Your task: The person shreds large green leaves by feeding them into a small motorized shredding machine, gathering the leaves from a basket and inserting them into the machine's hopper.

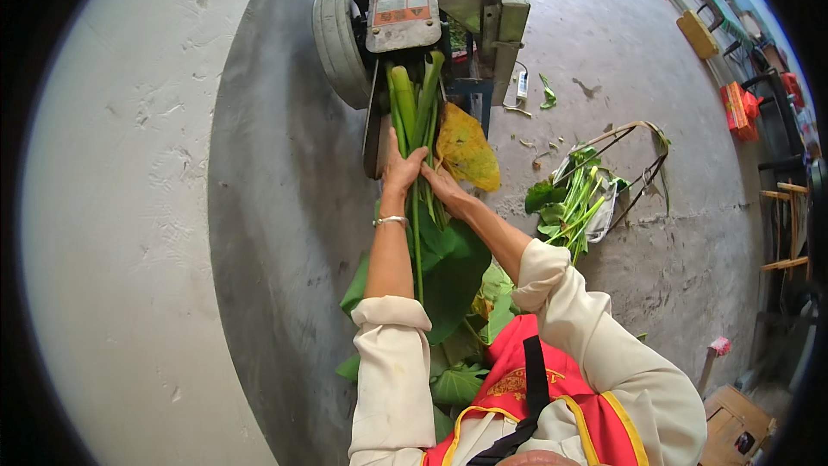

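Observation:
Both my hands grip a bundle of thick green leaf stalks (403, 103), which look like taro. My left hand (402, 169) wraps the bundle from the left, a metal bangle (391, 221) on its wrist. From the right, my right hand (445, 189) holds the stalks, its fingers partly hidden. The stalks lie in the metal feed trough (372, 136) of a fodder-cutting machine (403, 39), their far ends at its cover plate. Broad green leaves (453, 278) hang from the bundle toward my body. A yellowed leaf (468, 149) droops beside the trough.
A round metal wheel guard (336, 45) juts out at the machine's left. On the floor at right lie a power strip (522, 87), plant scraps and a carrier with a bent handle (653, 168), loaded with cut stalks (579, 204). Furniture and a red box (736, 113) line the right side.

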`<state>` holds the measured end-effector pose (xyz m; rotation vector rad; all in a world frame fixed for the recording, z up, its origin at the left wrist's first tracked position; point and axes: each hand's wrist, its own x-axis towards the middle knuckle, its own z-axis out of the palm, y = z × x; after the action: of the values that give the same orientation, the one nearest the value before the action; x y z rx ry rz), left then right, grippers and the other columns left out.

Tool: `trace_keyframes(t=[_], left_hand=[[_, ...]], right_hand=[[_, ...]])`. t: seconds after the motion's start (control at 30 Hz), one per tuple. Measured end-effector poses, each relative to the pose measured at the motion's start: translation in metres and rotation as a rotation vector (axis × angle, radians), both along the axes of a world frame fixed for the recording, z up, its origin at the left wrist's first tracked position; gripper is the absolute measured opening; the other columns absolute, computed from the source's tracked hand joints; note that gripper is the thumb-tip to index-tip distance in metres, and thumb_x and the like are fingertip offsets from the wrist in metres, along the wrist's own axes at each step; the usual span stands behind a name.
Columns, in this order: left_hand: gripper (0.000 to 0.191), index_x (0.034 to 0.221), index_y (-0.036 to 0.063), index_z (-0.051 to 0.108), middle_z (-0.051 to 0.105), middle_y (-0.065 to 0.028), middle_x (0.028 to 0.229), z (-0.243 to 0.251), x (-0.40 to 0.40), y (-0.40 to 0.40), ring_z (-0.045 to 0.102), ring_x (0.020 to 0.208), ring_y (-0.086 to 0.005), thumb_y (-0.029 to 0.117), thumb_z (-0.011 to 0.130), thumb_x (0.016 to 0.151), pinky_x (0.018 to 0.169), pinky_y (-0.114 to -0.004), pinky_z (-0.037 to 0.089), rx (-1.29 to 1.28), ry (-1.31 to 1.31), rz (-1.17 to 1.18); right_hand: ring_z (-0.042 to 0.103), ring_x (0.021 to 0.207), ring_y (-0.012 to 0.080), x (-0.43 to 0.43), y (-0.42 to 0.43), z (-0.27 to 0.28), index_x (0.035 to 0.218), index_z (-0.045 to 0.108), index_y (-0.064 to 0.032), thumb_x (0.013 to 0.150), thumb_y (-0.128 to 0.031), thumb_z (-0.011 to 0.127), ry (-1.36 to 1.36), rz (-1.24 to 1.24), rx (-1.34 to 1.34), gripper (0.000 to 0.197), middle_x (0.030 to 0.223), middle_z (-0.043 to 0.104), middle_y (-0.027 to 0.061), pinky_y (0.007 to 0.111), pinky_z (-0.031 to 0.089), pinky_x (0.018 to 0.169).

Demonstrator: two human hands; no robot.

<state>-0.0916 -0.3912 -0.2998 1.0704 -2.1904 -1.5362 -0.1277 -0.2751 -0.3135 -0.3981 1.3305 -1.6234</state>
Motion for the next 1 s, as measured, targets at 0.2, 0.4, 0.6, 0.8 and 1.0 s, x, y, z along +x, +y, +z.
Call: trace_keyframes(t=[0.2,0.4,0.6,0.8,1.0], left_hand=[[0.078,0.139,0.01,0.01,0.04,-0.0156,0.129,0.01,-0.041,-0.025,0.043,0.113,-0.0246,0.026,0.058,0.08,0.091,-0.031,0.036,0.23,0.014,-0.046],[0.071,0.139,0.0096,0.012,0.027,-0.0141,0.138,-0.015,-0.044,-0.014,0.029,0.125,-0.0258,0.027,0.053,0.084,0.099,-0.034,0.027,0.305,0.094,0.001],[0.059,0.138,0.0116,0.016,0.034,-0.0115,0.133,-0.036,-0.002,-0.017,0.036,0.12,-0.0249,0.016,0.044,0.087,0.097,-0.034,0.03,0.348,0.075,0.085],[0.046,0.131,0.0041,0.028,0.043,-0.0138,0.123,-0.046,-0.017,-0.032,0.045,0.108,-0.0251,0.009,0.041,0.087,0.088,-0.034,0.038,0.191,-0.136,0.027],[0.056,0.136,0.0069,0.015,0.033,-0.0196,0.132,-0.049,-0.049,-0.067,0.035,0.12,-0.0298,0.019,0.041,0.089,0.093,-0.042,0.033,0.31,-0.274,0.095]], right_hand=[[0.032,0.121,0.0242,-0.034,-0.03,-0.008,0.134,0.021,-0.0052,0.09,-0.036,0.037,0.078,-0.094,0.028,0.056,0.133,0.031,0.0137,0.033,0.029,0.097],[0.023,0.127,0.0321,-0.048,-0.029,-0.03,0.134,0.013,0.0049,0.089,-0.037,0.037,0.449,-0.144,0.033,0.066,0.136,0.024,0.023,0.034,0.022,0.101],[0.027,0.124,0.0357,-0.032,-0.034,-0.039,0.132,0.014,0.0066,0.088,-0.039,0.038,0.332,-0.102,0.23,0.068,0.133,0.028,0.0262,0.035,0.025,0.099],[0.04,0.115,0.0304,-0.066,-0.062,-0.049,0.125,0.033,0.0047,0.089,-0.031,0.039,0.441,-0.209,0.22,0.051,0.122,0.043,0.0214,0.033,0.03,0.095],[0.047,0.104,0.0265,-0.083,-0.082,-0.035,0.124,0.035,0.0043,0.085,-0.032,0.049,0.258,-0.222,0.222,0.055,0.116,0.047,0.0192,0.035,0.037,0.087]])
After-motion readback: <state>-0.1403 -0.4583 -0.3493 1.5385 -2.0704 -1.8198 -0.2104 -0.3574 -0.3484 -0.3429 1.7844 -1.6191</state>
